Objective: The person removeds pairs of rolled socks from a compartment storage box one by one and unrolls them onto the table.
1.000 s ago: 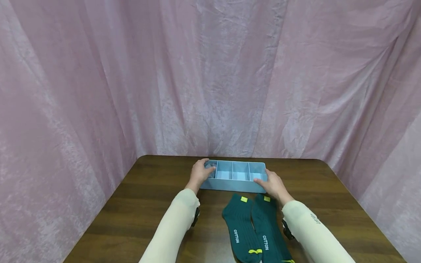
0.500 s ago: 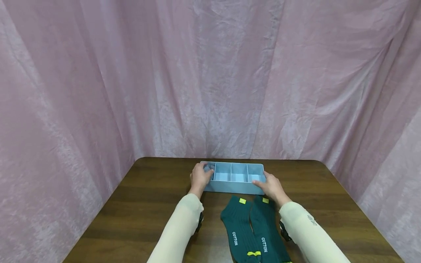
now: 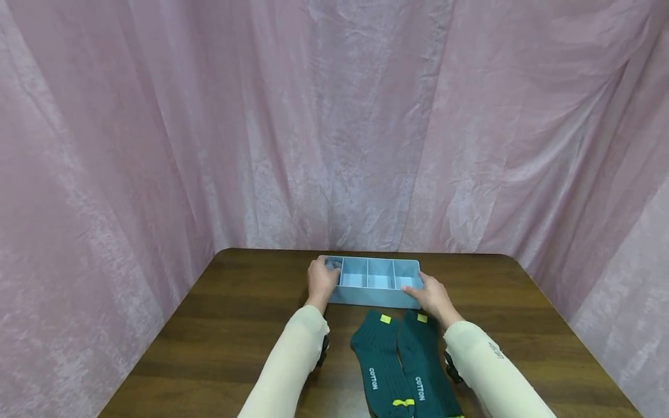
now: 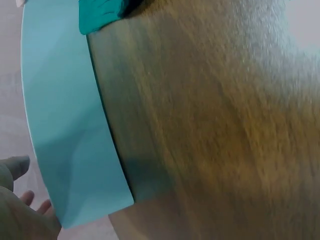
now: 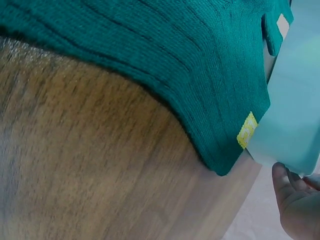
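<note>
A long light-blue divided box (image 3: 373, 297) stands near the back of the table. Its leftmost compartment contains a grey-blue bundle (image 3: 334, 265), partly hidden by my left hand. My left hand (image 3: 320, 281) is at the box's left end, its thumb over the compartment's edge in the head view; the left wrist view shows this thumb (image 4: 17, 166) spread away from the fingers. My right hand (image 3: 431, 296) grips the right end, thumb at the front and fingers around the side. Two green socks (image 3: 378, 354) marked COTTON lie flat in front of the box.
The brown wooden table (image 3: 235, 342) has rounded far corners. Pink velvet curtains (image 3: 334, 128) hang behind it and on both sides. Yellow tags (image 3: 385, 319) mark the socks' far ends, close to the box's front wall.
My left hand has shifted slightly right and nearer along the box's left end. My right hand keeps its place on the box. The socks have not moved on the table.
</note>
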`<state>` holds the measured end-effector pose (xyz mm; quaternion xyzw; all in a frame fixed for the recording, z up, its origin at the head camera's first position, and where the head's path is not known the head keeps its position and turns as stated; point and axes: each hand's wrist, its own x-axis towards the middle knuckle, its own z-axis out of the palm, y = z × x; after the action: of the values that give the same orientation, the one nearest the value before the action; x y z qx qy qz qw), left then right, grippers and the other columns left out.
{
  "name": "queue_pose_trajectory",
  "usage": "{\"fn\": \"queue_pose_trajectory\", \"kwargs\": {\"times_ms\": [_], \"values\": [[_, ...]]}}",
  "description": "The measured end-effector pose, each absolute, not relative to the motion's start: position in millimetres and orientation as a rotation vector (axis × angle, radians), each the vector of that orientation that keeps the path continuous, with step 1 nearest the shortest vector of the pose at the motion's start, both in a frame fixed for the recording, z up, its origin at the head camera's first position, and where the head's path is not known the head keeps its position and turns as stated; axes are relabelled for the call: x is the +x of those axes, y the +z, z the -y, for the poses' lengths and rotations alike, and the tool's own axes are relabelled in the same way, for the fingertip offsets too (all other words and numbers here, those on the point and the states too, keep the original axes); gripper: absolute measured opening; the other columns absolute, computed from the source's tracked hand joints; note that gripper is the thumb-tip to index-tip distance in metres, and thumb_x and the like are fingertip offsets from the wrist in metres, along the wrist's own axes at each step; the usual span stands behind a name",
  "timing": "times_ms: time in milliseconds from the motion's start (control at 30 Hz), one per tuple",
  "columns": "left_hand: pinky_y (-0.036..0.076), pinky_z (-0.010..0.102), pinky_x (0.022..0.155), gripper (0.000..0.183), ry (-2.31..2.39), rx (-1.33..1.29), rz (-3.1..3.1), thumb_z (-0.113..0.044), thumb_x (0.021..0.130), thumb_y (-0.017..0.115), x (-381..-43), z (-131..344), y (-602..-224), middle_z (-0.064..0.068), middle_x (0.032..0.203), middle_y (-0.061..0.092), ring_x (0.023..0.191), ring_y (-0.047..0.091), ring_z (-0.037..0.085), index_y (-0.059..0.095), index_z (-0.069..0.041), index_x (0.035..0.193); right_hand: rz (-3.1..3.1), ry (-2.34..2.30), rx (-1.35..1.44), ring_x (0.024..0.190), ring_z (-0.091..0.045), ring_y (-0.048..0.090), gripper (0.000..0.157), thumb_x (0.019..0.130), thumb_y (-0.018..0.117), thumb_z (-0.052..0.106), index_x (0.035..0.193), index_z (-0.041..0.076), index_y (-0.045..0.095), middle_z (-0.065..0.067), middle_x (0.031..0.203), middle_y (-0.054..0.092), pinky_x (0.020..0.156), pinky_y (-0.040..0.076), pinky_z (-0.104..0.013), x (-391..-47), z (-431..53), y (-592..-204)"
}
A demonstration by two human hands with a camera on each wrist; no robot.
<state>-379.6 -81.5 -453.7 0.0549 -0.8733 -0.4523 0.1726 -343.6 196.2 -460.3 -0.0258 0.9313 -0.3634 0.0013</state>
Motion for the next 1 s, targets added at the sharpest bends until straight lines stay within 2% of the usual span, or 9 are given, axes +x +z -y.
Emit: {"fn": "queue_pose_trajectory", "kwargs": {"times_ms": [233, 300, 333, 400, 467, 567, 667, 800, 1000], "values": [[0.053, 0.048, 0.084, 0.039, -1.230, 0.175, 2.512, -0.007, 0.085, 0.077, -378, 77, -452, 0.023, 0.107, 0.068, 0.097, 0.064, 0.036, 0.066, 0.007, 0.119, -2.936, -1.173, -0.080, 0.136, -0.050, 0.034, 0.082, 0.096, 0.065, 0.038, 0.148, -0.014, 0.028, -0.035, 0.149, 0.034, 0.107, 0.031, -0.060, -343, -197, -460], [0.053, 0.043, 0.068, 0.021, -1.202, 0.183, 2.542, -0.010, 0.085, 0.078, -380, 76, -453, 0.016, 0.084, 0.067, 0.076, 0.062, 0.029, 0.071, 0.006, 0.095, -2.940, -1.174, -0.082, 0.136, -0.050, 0.034, 0.081, 0.096, 0.065, 0.037, 0.148, -0.014, 0.029, -0.035, 0.149, 0.034, 0.107, 0.032, -0.060, -342, -197, -461], [0.050, 0.040, 0.060, 0.019, -1.192, 0.190, 2.560, -0.012, 0.085, 0.078, -381, 75, -454, 0.012, 0.072, 0.062, 0.067, 0.057, 0.026, 0.068, 0.003, 0.082, -2.939, -1.177, -0.077, 0.136, -0.050, 0.034, 0.081, 0.096, 0.065, 0.036, 0.148, -0.014, 0.029, -0.035, 0.148, 0.034, 0.107, 0.032, -0.060, -341, -196, -461], [0.042, 0.038, 0.053, 0.034, -1.159, 0.207, 2.596, -0.017, 0.086, 0.077, -382, 74, -455, 0.006, 0.059, 0.050, 0.059, 0.047, 0.022, 0.056, -0.004, 0.062, -2.939, -1.174, -0.071, 0.136, -0.050, 0.034, 0.080, 0.097, 0.065, 0.035, 0.148, -0.014, 0.029, -0.035, 0.149, 0.034, 0.107, 0.032, -0.060, -341, -196, -462], [0.042, 0.039, 0.052, 0.045, -1.115, 0.223, 2.606, -0.016, 0.088, 0.074, -384, 73, -456, 0.005, 0.055, 0.046, 0.057, 0.048, 0.023, 0.045, -0.009, 0.054, -2.938, -1.170, -0.067, 0.136, -0.050, 0.034, 0.080, 0.097, 0.065, 0.035, 0.148, -0.014, 0.029, -0.035, 0.149, 0.034, 0.107, 0.032, -0.060, -341, -196, -463], [0.052, 0.046, 0.064, 0.034, -1.061, 0.242, 2.621, -0.006, 0.087, 0.065, -385, 73, -454, 0.015, 0.066, 0.061, 0.069, 0.062, 0.032, 0.052, -0.004, 0.055, -2.939, -1.176, -0.070, 0.136, -0.050, 0.034, 0.079, 0.096, 0.066, 0.034, 0.148, -0.014, 0.029, -0.035, 0.149, 0.034, 0.107, 0.032, -0.060, -342, -195, -463], [0.054, 0.048, 0.070, 0.021, -1.018, 0.259, 2.665, 0.002, 0.084, 0.059, -388, 73, -453, 0.021, 0.081, 0.068, 0.080, 0.067, 0.036, 0.060, 0.001, 0.063, -2.947, -1.174, -0.073, 0.136, -0.050, 0.034, 0.080, 0.096, 0.066, 0.035, 0.147, -0.015, 0.029, -0.035, 0.148, 0.035, 0.107, 0.033, -0.060, -342, -196, -463], [0.055, 0.047, 0.072, 0.011, -0.950, 0.267, 2.761, -0.001, 0.087, 0.061, -391, 71, -455, 0.023, 0.095, 0.070, 0.089, 0.067, 0.037, 0.069, 0.003, 0.081, -2.950, -1.174, -0.067, 0.136, -0.050, 0.035, 0.082, 0.095, 0.066, 0.038, 0.147, -0.015, 0.030, -0.035, 0.148, 0.035, 0.107, 0.033, -0.060, -341, -197, -463], [0.056, 0.045, 0.071, 0.016, -0.779, 0.245, 2.925, -0.006, 0.095, 0.058, -393, 69, -455, 0.019, 0.099, 0.070, 0.092, 0.067, 0.033, 0.072, 0.002, 0.094, -2.940, -1.191, -0.078, 0.136, -0.050, 0.034, 0.083, 0.095, 0.066, 0.039, 0.148, -0.014, 0.029, -0.035, 0.149, 0.034, 0.107, 0.031, -0.060, -340, -197, -464]]}}
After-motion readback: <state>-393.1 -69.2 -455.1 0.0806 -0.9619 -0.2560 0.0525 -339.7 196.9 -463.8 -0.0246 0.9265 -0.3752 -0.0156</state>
